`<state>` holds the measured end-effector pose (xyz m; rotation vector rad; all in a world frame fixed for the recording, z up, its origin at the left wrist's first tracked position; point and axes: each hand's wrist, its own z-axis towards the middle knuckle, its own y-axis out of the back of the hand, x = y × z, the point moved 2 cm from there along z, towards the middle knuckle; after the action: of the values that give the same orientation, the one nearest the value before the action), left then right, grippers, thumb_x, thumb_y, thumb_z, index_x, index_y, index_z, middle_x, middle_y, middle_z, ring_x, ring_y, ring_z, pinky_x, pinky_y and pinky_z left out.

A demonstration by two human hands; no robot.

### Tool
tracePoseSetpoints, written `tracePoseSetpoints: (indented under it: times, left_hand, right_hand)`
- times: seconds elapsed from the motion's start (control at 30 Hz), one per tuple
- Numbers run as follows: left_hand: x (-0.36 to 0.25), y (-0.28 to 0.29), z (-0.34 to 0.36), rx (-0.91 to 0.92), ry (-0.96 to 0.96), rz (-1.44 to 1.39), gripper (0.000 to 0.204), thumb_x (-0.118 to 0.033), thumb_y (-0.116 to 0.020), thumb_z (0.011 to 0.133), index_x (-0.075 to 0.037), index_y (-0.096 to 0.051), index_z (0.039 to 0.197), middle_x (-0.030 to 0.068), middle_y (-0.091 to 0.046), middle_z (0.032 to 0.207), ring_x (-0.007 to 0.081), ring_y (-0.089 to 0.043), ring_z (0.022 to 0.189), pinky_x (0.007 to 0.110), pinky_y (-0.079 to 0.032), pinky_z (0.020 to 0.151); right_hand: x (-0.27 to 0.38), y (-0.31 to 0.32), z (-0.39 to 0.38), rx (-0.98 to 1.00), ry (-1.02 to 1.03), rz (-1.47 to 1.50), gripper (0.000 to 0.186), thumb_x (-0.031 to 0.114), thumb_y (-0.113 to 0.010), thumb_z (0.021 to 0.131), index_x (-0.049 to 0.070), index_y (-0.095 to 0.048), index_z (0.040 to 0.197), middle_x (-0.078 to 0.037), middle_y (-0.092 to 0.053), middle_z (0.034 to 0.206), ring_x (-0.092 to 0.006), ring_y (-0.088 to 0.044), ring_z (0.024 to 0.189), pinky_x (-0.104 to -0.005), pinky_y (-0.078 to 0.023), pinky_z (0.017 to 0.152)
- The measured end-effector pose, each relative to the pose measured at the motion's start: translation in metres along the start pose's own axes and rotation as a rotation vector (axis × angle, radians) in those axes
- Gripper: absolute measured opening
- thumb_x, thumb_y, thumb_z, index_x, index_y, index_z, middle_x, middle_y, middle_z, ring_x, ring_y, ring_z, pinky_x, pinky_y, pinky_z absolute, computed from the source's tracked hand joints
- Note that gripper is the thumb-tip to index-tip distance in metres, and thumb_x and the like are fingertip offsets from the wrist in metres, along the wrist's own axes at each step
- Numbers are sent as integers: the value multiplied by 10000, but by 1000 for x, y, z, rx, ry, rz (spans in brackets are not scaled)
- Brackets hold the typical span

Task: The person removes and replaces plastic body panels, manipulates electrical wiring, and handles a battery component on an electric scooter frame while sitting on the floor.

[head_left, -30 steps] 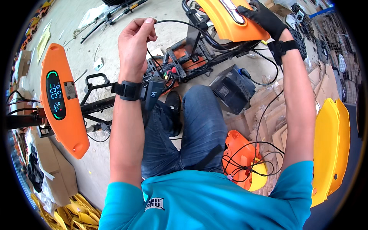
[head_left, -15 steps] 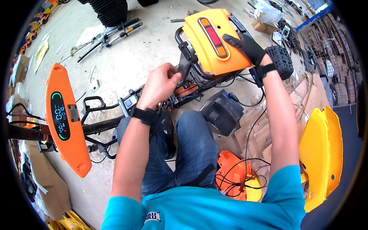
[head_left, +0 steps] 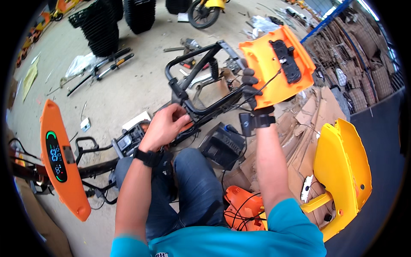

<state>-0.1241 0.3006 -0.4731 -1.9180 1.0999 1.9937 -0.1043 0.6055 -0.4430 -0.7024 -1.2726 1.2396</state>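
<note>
My gloved right hand (head_left: 250,88) is closed on the near-left edge of an orange rear cover panel (head_left: 265,53), fingers folded over its rim. The panel's inside faces up, showing the black back of the tail-light housing (head_left: 287,62) with a thin cable hanging from it. Close to the black tubular scooter frame (head_left: 207,113), my bare left hand (head_left: 165,126) has its thumb and fingers drawn together; anything between them is too small to make out. A black box (head_left: 222,146) with a blue plug stands on the floor just below the frame.
An orange handlebar cover with a lit display (head_left: 64,167) is at left. Yellow body panels (head_left: 342,171) lie at right beside flattened cardboard (head_left: 295,137). An orange part tangled in black cables (head_left: 242,205) sits near my knee. Stacked black baskets (head_left: 139,15) stand far back.
My right hand has lifted the orange panel off the frame's rear and turned it over toward the right, exposing its inside. My left hand stays near the frame. The whole view has shifted.
</note>
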Motion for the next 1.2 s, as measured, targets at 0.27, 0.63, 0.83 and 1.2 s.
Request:
tracePoseSetpoints:
  times: [0.27,0.63,0.83,1.2]
  left_hand:
    - [-8,-5,-2,28,27,71,259,-149,-622,862,35,-604,1044,118,-673,921,177,-645,839,299,-498,761]
    - [5,-11,1,-65,-48,-78,256,-191,-656,845,31,-618,966,129,-669,842,205,-627,748,319,-488,681]
    - [-13,-13,2,65,-35,-663,415,-166,-537,932,30,-434,1283,104,-583,1172,143,-584,961,292,-472,872]
    - [-48,-26,-14,191,-329,-835,621,-225,-554,934,-23,-264,1445,97,-410,1409,200,-390,1295,338,-301,1077]
  right_hand:
    - [-14,-13,-14,121,-23,30,797,559,-379,898,-101,-301,1337,-213,-540,1031,-248,-540,795,-324,-463,499]
    - [-25,-35,-13,-74,125,-203,582,383,-525,926,8,-380,1346,-128,-566,1182,-218,-602,1011,-339,-529,813]
    - [-33,-39,-2,-454,9,-1132,566,342,-664,866,9,-476,1283,-81,-618,1130,-142,-619,973,-300,-510,836]
    - [-52,-26,-2,-404,13,-893,470,329,-523,957,24,-468,1311,-78,-556,1214,-143,-545,1088,-282,-432,950]
